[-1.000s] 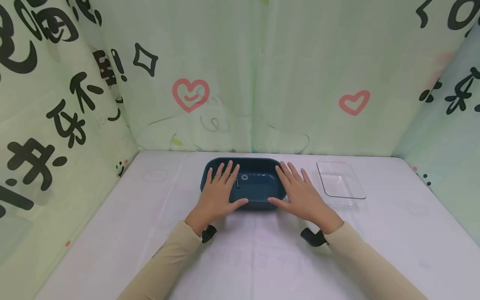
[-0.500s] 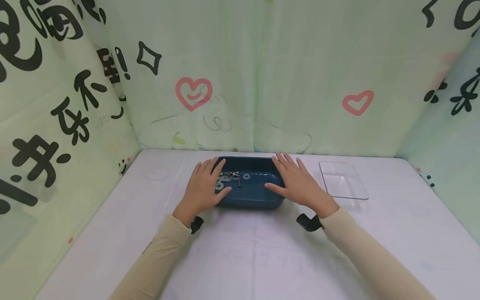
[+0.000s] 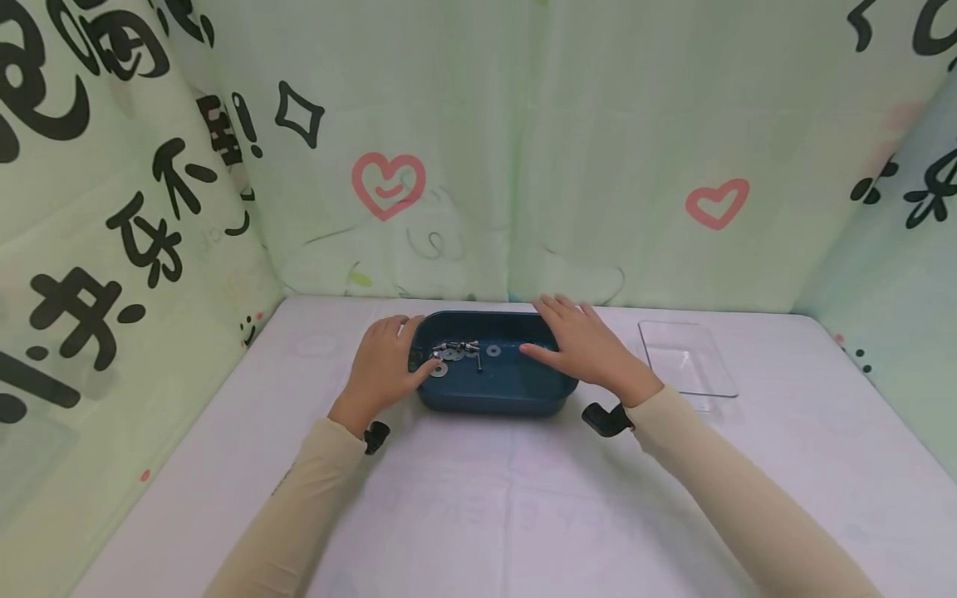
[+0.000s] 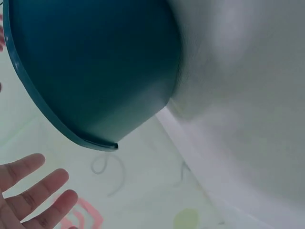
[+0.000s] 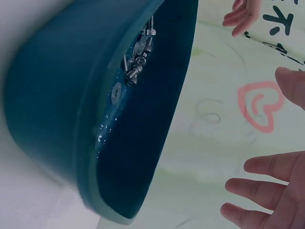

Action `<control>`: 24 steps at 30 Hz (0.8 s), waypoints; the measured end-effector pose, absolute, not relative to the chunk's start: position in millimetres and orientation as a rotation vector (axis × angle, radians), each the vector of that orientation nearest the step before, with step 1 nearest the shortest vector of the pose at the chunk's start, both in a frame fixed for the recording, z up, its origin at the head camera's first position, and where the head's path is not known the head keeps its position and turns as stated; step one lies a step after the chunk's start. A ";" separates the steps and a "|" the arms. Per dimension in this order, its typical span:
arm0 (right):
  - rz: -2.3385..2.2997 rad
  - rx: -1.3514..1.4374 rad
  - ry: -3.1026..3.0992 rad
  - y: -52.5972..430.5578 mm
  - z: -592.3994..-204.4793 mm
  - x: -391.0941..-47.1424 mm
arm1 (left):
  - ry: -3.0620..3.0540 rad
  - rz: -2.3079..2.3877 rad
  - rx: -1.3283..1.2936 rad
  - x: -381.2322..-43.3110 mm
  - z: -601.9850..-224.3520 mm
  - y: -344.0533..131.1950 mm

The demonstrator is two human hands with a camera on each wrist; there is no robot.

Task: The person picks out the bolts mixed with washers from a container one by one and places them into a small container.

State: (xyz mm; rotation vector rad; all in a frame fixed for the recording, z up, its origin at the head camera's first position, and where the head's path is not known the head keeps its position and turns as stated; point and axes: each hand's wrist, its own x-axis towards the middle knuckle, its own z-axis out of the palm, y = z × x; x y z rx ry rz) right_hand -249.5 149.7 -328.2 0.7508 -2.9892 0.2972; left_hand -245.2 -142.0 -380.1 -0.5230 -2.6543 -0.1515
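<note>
A dark blue rectangular basin (image 3: pixel 493 404) stands near the table's back edge. Metal bolts (image 3: pixel 462 346) and flat washers (image 3: pixel 439 370) lie in its left part, with one washer (image 3: pixel 493 350) nearer the middle. My left hand (image 3: pixel 381 365) is at the basin's left end, thumb overlapping the rim in the head view. In the left wrist view its fingers (image 4: pixel 45 188) are straight and apart from the basin wall. Over the right end hovers my right hand (image 3: pixel 586 347), fingers spread. The right wrist view shows these fingers (image 5: pixel 259 191) extended beyond the rim, holding nothing.
To the right of the basin sits a clear plastic box (image 3: pixel 691 394) on the white-covered table (image 3: pixel 508 515). Pale green printed curtains (image 3: pixel 598 149) enclose the back and both sides. A black wrist camera (image 3: pixel 607 420) hangs under the right wrist.
My left hand has moved left from over the basin to its left end, uncovering the bolts and washers. The right hand has shifted slightly left and up. The basin stays put.
</note>
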 end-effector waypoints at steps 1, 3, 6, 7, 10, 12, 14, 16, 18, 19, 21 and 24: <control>0.303 0.757 -2.986 148.3 -327.3 -251.2 | -2.656 -0.176 -0.515 -246.1 -380.2 -143.3; 0.320 0.770 -2.981 145.2 -325.5 -254.3 | -2.661 -0.247 -0.503 -247.5 -380.5 -145.6; 0.328 0.795 -2.976 140.9 -323.6 -258.8 | -2.714 -0.384 -0.456 -250.6 -382.0 -149.2; 0.331 0.800 -2.976 139.6 -323.1 -260.3 | -2.735 -0.441 -0.438 -252.0 -382.8 -150.6; 0.327 0.828 -2.974 136.1 -322.8 -265.3 | -2.793 -0.624 -0.381 -256.5 -385.1 -155.0; 0.335 0.845 -2.974 134.2 -322.8 -268.2 | -2.802 -0.740 -0.372 -259.9 -386.8 -158.2; 0.347 0.860 -2.978 132.0 -322.7 -270.4 | -2.798 -0.860 -0.369 -263.0 -388.3 -161.1; 0.356 0.876 -2.979 130.1 -322.7 -272.3 | -2.789 -0.972 -0.369 -266.2 -389.9 -163.8; 0.368 0.886 -2.979 127.9 -322.2 -273.7 | -2.782 -1.073 -0.355 -269.1 -391.4 -166.3; 0.371 0.892 -2.979 126.8 -322.1 -274.6 | -2.778 -1.119 -0.347 -270.4 -391.9 -167.4; 0.379 0.904 -2.976 124.7 -322.0 -276.8 | -2.771 -1.201 -0.331 -272.8 -392.8 -169.4; 0.393 0.920 -2.980 121.3 -321.4 -280.8 | -2.762 -1.307 -0.306 -275.0 -392.9 -172.0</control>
